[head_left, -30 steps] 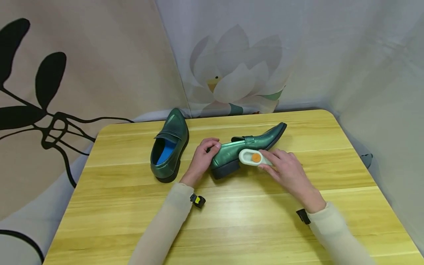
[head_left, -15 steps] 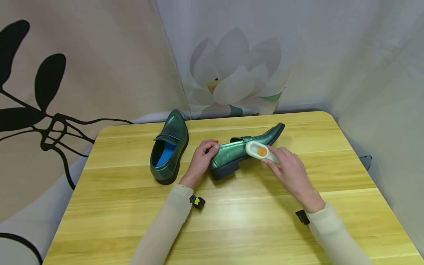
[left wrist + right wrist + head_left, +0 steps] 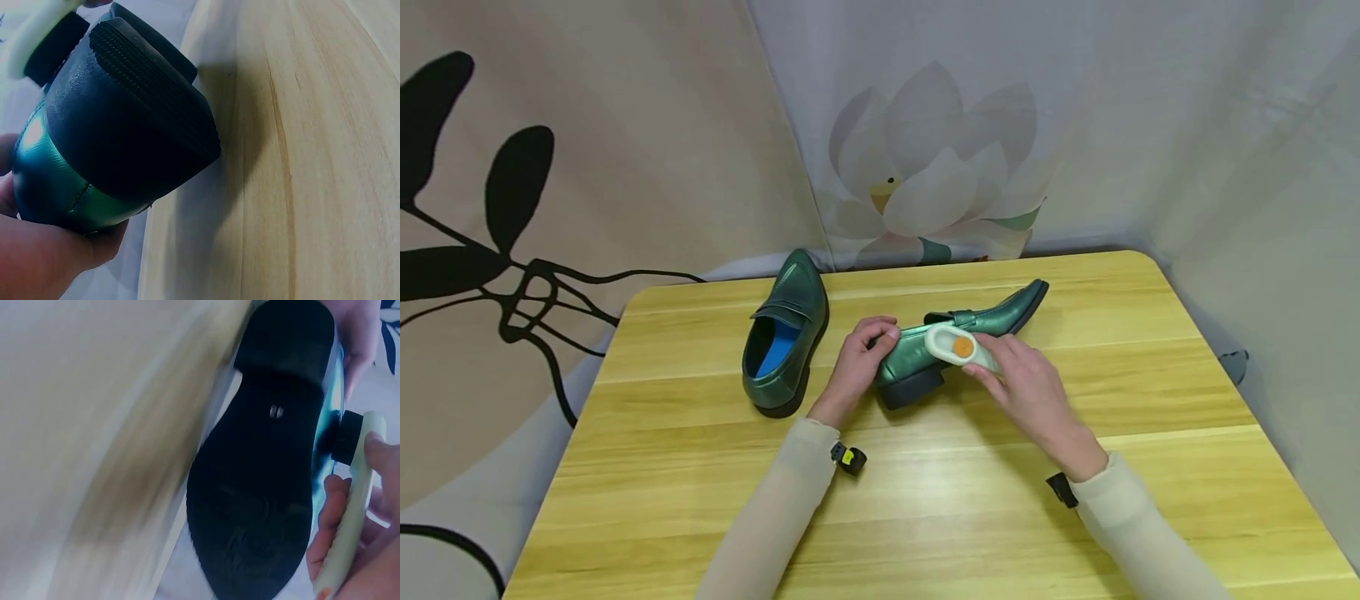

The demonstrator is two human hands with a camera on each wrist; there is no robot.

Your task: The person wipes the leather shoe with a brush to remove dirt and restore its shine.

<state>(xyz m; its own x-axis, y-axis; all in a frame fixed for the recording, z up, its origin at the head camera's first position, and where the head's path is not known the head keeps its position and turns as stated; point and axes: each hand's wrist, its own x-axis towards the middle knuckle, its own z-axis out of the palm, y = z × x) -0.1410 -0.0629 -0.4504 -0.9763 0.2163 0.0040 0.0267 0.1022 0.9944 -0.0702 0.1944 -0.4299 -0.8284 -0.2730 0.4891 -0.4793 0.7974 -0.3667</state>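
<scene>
A shiny green loafer (image 3: 904, 353) is tilted on its side, toe to the far right, its black sole facing me. At its heel end my left hand (image 3: 855, 358) grips the back opening, and the black heel (image 3: 131, 119) fills the left wrist view. My right hand (image 3: 1028, 387) holds a pale green shoe brush (image 3: 942, 342) with an orange disc in its handle. In the right wrist view, the brush's black head (image 3: 347, 437) is right at the green side of the shoe, beside the dark sole (image 3: 256, 481).
A matching green loafer (image 3: 784, 333) with a blue insole stands upright to the left, toe pointing away. Both shoes are on a wooden table (image 3: 925, 517). Behind its far edge hangs a pale curtain (image 3: 1112, 125) with a flower print.
The brush first shifted toward the toe, then came back left along the shoe's side toward the heel. My left hand and the held loafer have barely moved.
</scene>
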